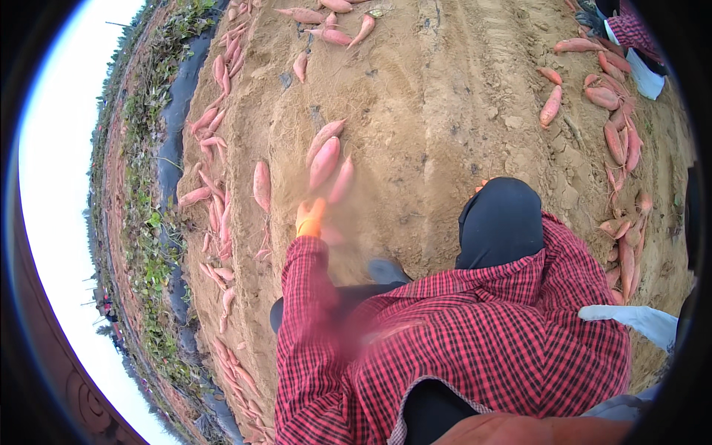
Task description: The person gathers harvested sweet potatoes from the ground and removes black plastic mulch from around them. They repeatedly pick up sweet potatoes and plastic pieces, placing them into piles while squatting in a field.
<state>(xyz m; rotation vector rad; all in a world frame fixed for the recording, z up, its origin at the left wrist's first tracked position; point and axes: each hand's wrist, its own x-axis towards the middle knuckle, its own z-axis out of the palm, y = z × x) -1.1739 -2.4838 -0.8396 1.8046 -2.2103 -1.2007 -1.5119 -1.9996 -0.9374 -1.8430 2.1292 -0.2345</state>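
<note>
My left hand, in an orange glove, reaches down to the soil just below a small group of sweet potatoes. Closest to its fingers is a pink sweet potato; whether they touch it I cannot tell. Another sweet potato lies behind that one, and a third sweet potato is to its right. A blurred sweet potato shows beside my left wrist. Of my right hand, only orange fingertips appear past my dark-trousered knee; the remainder is hidden.
Sweet potatoes form a long row at left, beside black plastic mulch film and green vines. More sweet potatoes are heaped at right. A co-worker's gloved hand is at upper right, near a white bag.
</note>
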